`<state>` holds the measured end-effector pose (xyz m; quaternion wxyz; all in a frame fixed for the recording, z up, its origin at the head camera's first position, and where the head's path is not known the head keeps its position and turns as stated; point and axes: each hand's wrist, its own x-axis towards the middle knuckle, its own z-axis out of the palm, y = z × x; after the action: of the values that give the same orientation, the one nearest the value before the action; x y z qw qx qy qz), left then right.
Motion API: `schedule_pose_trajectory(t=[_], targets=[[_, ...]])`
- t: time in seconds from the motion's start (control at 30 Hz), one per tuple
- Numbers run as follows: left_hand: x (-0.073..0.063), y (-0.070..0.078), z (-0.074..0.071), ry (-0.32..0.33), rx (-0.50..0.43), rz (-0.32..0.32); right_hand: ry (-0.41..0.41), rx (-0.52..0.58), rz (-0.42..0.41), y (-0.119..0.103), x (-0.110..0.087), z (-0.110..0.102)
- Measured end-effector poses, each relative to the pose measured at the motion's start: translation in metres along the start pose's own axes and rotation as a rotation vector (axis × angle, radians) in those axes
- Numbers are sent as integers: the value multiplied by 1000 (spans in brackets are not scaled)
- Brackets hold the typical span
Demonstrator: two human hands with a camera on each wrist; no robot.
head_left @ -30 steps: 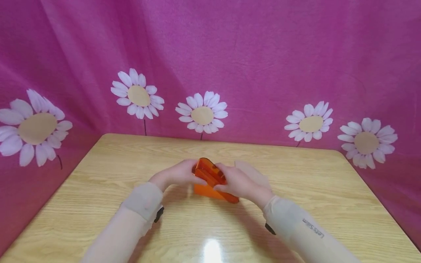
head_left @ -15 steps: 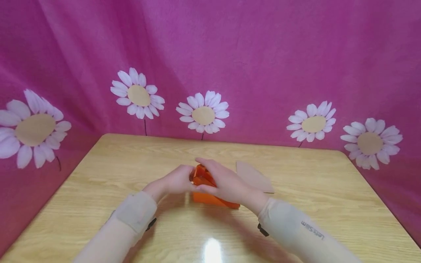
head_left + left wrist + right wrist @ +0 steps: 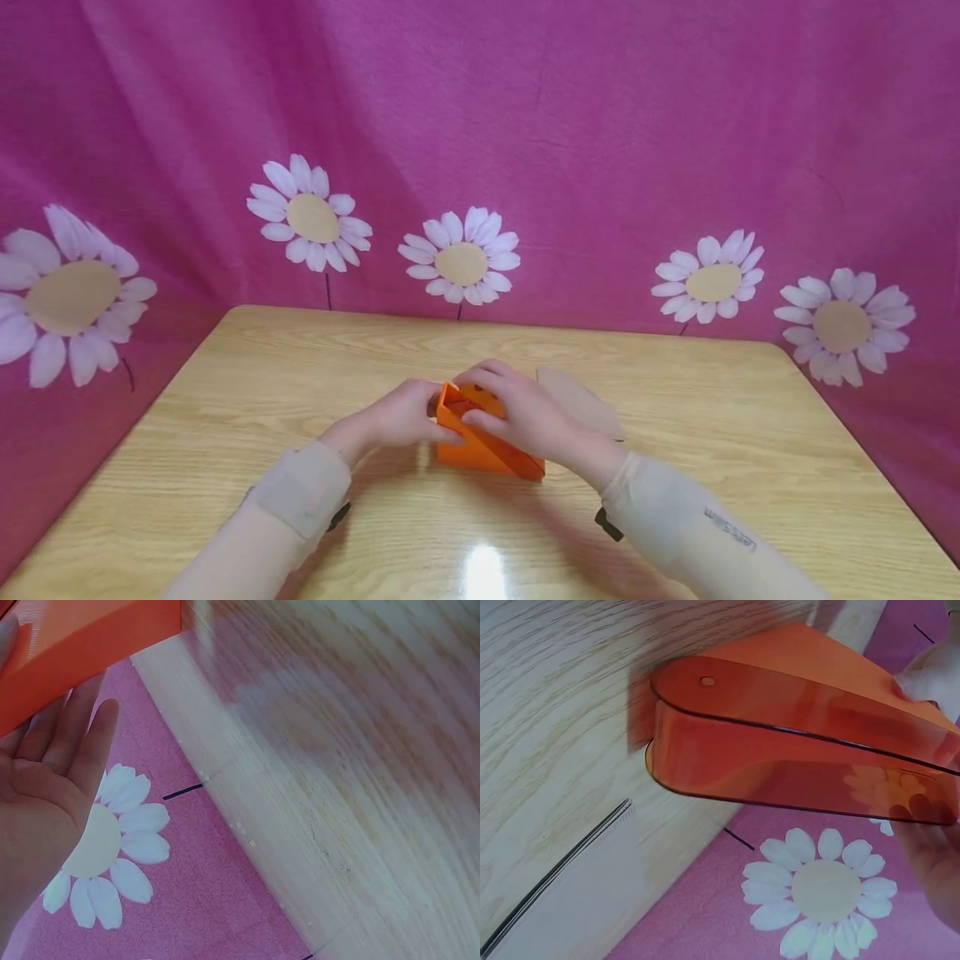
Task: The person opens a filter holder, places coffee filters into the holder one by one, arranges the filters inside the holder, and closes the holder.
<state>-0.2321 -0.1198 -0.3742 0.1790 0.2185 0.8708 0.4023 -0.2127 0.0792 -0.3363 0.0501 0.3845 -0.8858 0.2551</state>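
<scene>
An orange plastic holder (image 3: 468, 454) is between both hands near the middle of the table. It has a solid, slant-sided body and a see-through orange cover (image 3: 765, 750) with a rounded end and a small round hole. At its left end my left hand (image 3: 401, 417) grips the body, thumb on the near side and fingers behind, as the left wrist view shows too. My right hand (image 3: 528, 417) holds the top from the right, thumb and fingers on either side of the upper edge. Some fingertips are hidden behind the holder.
A flat brown board (image 3: 581, 404) lies on the wooden table (image 3: 712, 417) just behind my right hand. Beyond the table's far edge hangs a magenta curtain (image 3: 585, 125) with printed white daisies. A bright light reflection shows at the table's front.
The holder has come slightly lower and nearer, and its open left end now shows more clearly. My right hand has shifted up over its top, then drawn back slightly to the right.
</scene>
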Motion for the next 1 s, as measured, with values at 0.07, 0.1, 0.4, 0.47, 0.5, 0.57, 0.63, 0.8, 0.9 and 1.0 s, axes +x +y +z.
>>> schedule_pose_trajectory(t=[0.07, 0.1, 0.4, 0.47, 0.5, 0.57, 0.63, 0.8, 0.9, 1.0], targets=[[0, 0, 0, 1, 1, 0, 6, 14, 18, 1, -3, -2], [0, 0, 0, 2, -2, 3, 9, 21, 27, 2, -5, -4], [1, 2, 0, -5, -16, 0, 69, 33, 34, 9, -22, -16], [2, 2, -1, -10, -13, 2, 75, 45, 33, 11, -24, -19], [2, 3, -1, -13, -8, 0, 73, 55, 33, 11, -25, -20], [3, 3, -1, -18, 7, 2, 60, 64, 43, 12, -26, -23], [5, 3, -2, -21, 24, 6, 42, 70, 59, 11, -27, -27], [6, 4, -1, -31, 37, 17, 14, 45, 115, 10, -32, -35], [5, 5, -1, -32, 43, 23, 1, 47, 156, 11, -34, -39], [5, 5, -2, -29, 47, 18, -10, 62, 189, 13, -35, -43]])
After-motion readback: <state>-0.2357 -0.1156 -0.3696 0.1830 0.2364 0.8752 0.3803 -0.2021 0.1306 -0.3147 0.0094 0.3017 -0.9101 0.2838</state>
